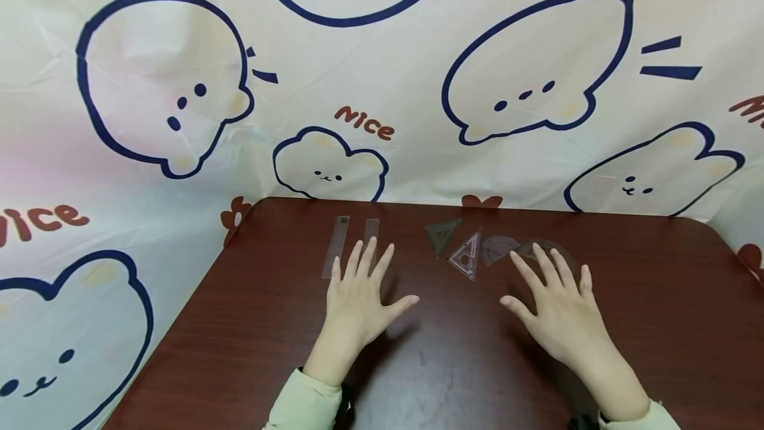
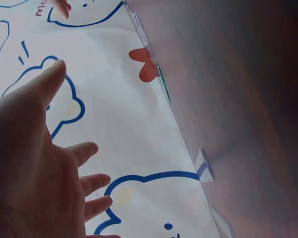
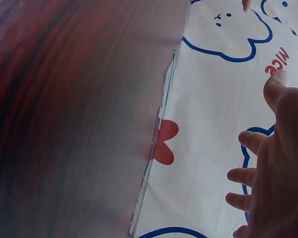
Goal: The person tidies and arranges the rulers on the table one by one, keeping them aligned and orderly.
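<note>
**My left hand (image 1: pixel 353 300) and right hand (image 1: pixel 564 320) spread wide above the dark table (image 1: pixel 453 363)**

I hold the fingers of both hands straight and apart, thumbs pointing inward. By my left fingertips lie the left ruler (image 1: pixel 336 247), fully in view, and the right ruler (image 1: pixel 372 226), partly hidden behind my fingers. Between my hands, toward the far edge, sit the green set square (image 1: pixel 436 231) and, just beside it, the clear set square (image 1: pixel 473 259). Next comes the first protractor (image 1: pixel 498 251), then the second protractor (image 1: pixel 526 249) — partly covered by my right fingers, and whether they touch it I cannot tell. Behind the table rises a pale cloth (image 1: pixel 412 171) printed with rounded blue outlines and "Nice" — and light sleeves (image 1: pixel 310 400) end at my wrists.
</note>
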The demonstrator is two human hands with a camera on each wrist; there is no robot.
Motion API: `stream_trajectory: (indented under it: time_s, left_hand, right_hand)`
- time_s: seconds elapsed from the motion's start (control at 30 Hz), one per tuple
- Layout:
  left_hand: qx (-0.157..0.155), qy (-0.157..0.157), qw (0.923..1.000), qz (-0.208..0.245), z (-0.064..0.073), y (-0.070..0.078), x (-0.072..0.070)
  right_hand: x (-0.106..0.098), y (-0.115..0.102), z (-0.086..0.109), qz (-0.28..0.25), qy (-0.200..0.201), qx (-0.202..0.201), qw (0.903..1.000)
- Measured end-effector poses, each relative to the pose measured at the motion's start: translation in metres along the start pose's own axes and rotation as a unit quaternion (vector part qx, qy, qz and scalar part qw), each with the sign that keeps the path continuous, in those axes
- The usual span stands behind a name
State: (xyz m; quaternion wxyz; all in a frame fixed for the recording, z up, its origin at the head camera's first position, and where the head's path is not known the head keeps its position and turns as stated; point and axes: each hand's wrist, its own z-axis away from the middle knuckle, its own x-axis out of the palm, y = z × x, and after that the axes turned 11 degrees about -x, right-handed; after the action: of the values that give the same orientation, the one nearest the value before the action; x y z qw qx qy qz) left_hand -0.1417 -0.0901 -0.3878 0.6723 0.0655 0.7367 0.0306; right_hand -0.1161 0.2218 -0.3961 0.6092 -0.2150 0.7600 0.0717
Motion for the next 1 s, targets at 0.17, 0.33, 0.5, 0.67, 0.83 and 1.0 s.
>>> stream_trajectory:
  time_s: [0.17,0.33,0.5,0.67,0.83,1.0]
  left_hand:
    - [-0.008,0.0,1.0,0.003,-0.005,-0.004,-0.002]
    - [-0.014,-0.002,0.9999,0.003,-0.006,-0.008,0.0]
    - [-0.019,-0.005,0.9998,0.008,-0.005,-0.009,0.003]
    - [-0.018,-0.004,0.9998,0.011,-0.005,-0.011,0.004]
    - [-0.027,0.001,0.9996,0.005,-0.006,-0.017,0.002]
    - [-0.037,0.0,0.9992,0.014,-0.009,-0.023,-0.001]
  right_hand:
    - [0.001,-0.003,-0.006,0.002,0.01,-0.009,0.9999]
    - [0.002,-0.007,-0.009,0.003,0.009,-0.012,0.9999]
    - [0.0,-0.005,-0.008,0.008,0.014,-0.012,0.9998]
    - [-0.004,-0.003,-0.006,0.015,0.023,-0.014,0.9995]
    - [-0.005,-0.002,-0.006,0.007,0.02,-0.017,0.9996]
    - [-0.009,-0.003,-0.007,0.004,0.024,-0.023,0.9994]
